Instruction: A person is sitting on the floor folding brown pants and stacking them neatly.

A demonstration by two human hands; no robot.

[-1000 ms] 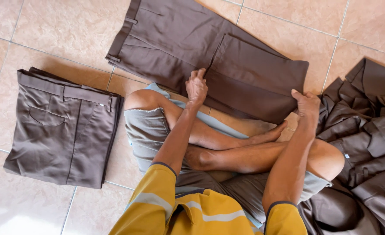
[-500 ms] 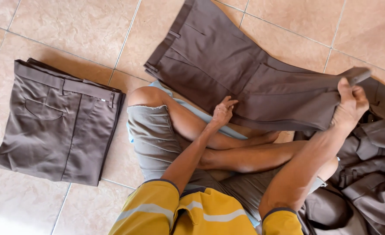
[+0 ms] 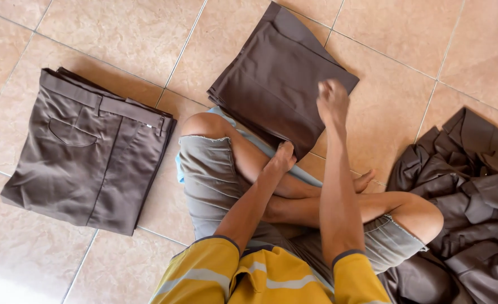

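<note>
Head view, and we are looking straight down at a person sitting cross-legged on a tan tiled floor (image 3: 119, 34). Just ahead of the knees we see the brown trousers (image 3: 277, 79), folded over into a compact slab lying flat on the tiles, one corner pointing away from us. We catch the right hand (image 3: 332, 101) over the near right edge of that fold, knuckles towards us; it looks curled and pressed on the cloth, but we cannot tell whether the fingers are pinching fabric or only resting there. We find the left hand (image 3: 283, 159) lower down, at the near corner of the folded trousers where it meets the shin, fingers together and bent downward; whether they grip the cloth we cannot make out either. Off to the left we have a folded stack of brown trousers (image 3: 86, 152), well apart from the piece in hand, waistband and back pocket facing up. On the right we spot a loose heap of brown garments (image 3: 468, 197), crumpled beside the knee.
</note>
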